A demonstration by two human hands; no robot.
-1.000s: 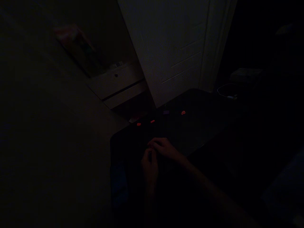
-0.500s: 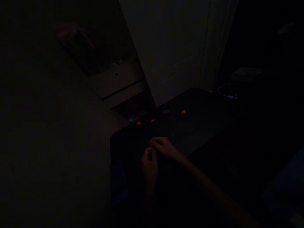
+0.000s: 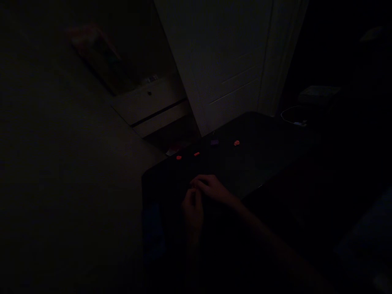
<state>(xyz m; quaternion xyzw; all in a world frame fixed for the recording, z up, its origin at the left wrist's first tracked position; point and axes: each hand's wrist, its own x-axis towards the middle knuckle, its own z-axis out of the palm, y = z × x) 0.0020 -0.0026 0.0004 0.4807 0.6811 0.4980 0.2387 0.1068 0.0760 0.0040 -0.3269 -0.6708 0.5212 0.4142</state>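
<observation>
Toward the left end of the table [image 3: 254,163], left hand [image 3: 193,210] and right hand [image 3: 211,188] together, too dark to tell what either grip holds, two orange pieces [image 3: 179,157] near the far edge

Legible markings, head view: none. In the very low light no lettering, label, brand, number or sign can be read, whether on the small orange pieces [image 3: 196,154], the small purple object [image 3: 214,143], the drawer front [image 3: 163,96] or the blurred, red-edged object [image 3: 92,41] at upper left.
</observation>
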